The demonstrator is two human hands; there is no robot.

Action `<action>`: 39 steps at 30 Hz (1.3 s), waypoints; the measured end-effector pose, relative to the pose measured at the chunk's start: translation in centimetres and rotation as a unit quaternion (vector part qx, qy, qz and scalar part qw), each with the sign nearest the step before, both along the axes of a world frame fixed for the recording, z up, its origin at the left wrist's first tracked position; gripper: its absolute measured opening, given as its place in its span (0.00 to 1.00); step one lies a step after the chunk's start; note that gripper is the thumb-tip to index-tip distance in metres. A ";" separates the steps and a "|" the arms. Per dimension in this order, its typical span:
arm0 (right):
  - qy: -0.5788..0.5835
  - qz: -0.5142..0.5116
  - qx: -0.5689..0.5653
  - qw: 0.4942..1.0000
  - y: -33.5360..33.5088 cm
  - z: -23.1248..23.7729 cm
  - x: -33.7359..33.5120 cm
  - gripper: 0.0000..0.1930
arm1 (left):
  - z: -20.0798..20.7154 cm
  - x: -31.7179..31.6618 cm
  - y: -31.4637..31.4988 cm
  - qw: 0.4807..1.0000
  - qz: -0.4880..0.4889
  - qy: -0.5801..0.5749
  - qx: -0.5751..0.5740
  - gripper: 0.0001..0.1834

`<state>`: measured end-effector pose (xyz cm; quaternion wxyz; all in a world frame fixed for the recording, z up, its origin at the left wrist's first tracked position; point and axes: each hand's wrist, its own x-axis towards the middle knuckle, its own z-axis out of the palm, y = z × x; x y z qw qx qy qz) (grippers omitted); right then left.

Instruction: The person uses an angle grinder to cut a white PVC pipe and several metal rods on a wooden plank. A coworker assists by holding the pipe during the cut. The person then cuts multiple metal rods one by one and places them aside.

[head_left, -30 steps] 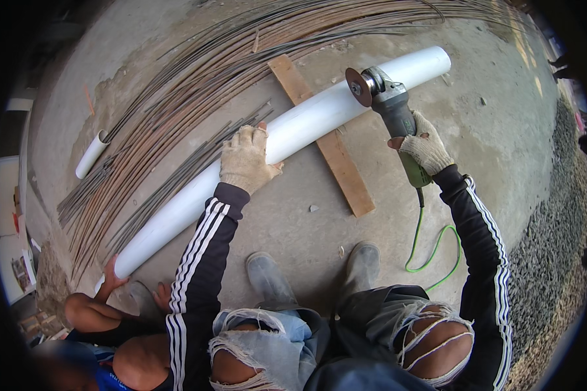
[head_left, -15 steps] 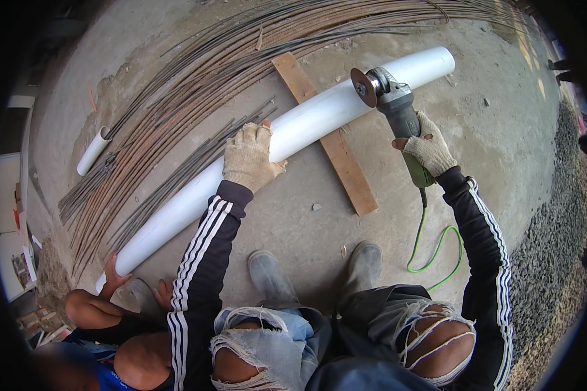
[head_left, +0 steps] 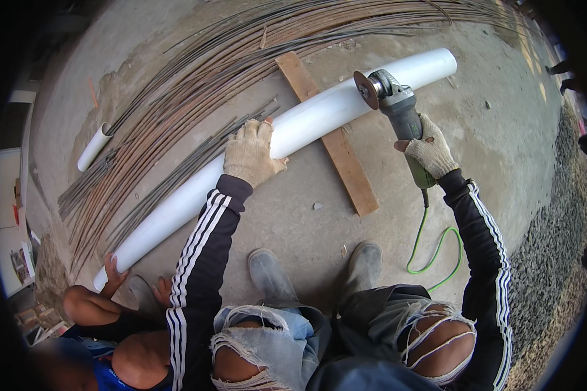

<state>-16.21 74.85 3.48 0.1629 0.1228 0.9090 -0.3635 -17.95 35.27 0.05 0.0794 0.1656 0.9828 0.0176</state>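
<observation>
Fingers of the left hand (head_left: pixel 251 154), in a pale work glove, lie spread and flat on top of the long white pipe (head_left: pixel 293 130), pressing it down without curling around it. Fingers of the right hand (head_left: pixel 429 153), also gloved, are wrapped tight around the grey and green body of the angle grinder (head_left: pixel 398 111), whose disc (head_left: pixel 365 90) stands just at the near edge of the pipe, to the right of the left hand; whether the disc touches the pipe cannot be told.

From the head view, the pipe lies slantwise on the concrete floor (head_left: pixel 502 150), from near left to far right, and rests across a wooden plank (head_left: pixel 346 163) that crosses under it. A green cord (head_left: pixel 430 254) runs from the grinder toward the person's right knee. Beyond the pipe, a long bundle of thin steel rods (head_left: pixel 176 111) curves across the floor, with a short white pipe piece (head_left: pixel 94 146) at its left. At the near left end of the long pipe, another person's bare hand (head_left: pixel 114 277) touches it. Two grey boots (head_left: pixel 274 277) stand near the plank's near end.
</observation>
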 end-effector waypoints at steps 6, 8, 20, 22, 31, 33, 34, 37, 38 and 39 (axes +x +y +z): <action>0.005 -0.008 -0.010 1.000 0.0 -0.3 0.2 0.40 | -0.1 -0.3 -0.3 1.000 -0.008 0.010 0.006 0.54; 0.003 -0.010 -0.005 1.000 0.1 -0.4 0.2 0.40 | -0.1 -0.5 -0.4 1.000 -0.009 0.004 0.017 0.54; 0.026 0.011 0.010 1.000 0.5 -1.1 0.3 0.37 | 0.4 -1.2 -0.6 0.999 -0.003 -0.019 0.040 0.52; 0.028 0.012 0.010 0.999 0.6 -1.2 0.4 0.37 | 0.5 -1.5 -0.7 0.999 -0.003 -0.030 0.046 0.52; 0.020 0.004 0.012 1.000 0.4 -1.2 0.5 0.39 | 0.9 -2.2 -1.1 0.996 0.009 -0.059 0.064 0.52; 0.019 0.001 0.008 1.000 0.4 -1.2 0.5 0.40 | 0.9 -2.3 -1.2 0.995 0.013 -0.069 0.075 0.52; 0.020 0.001 0.010 1.000 0.4 -1.3 0.5 0.41 | 1.0 -2.4 -1.2 0.994 0.013 -0.073 0.081 0.52; 0.023 0.006 0.015 1.000 0.5 -1.5 0.5 0.41 | 1.0 -2.7 -1.4 0.993 0.014 -0.080 0.091 0.53; 0.020 0.006 0.011 1.000 0.6 -1.6 0.5 0.42 | 0.9 -2.8 -1.4 0.992 0.014 -0.082 0.094 0.54; 0.017 0.005 0.013 1.000 0.6 -1.7 0.5 0.42 | 0.9 -2.9 -1.5 0.992 0.016 -0.088 0.090 0.54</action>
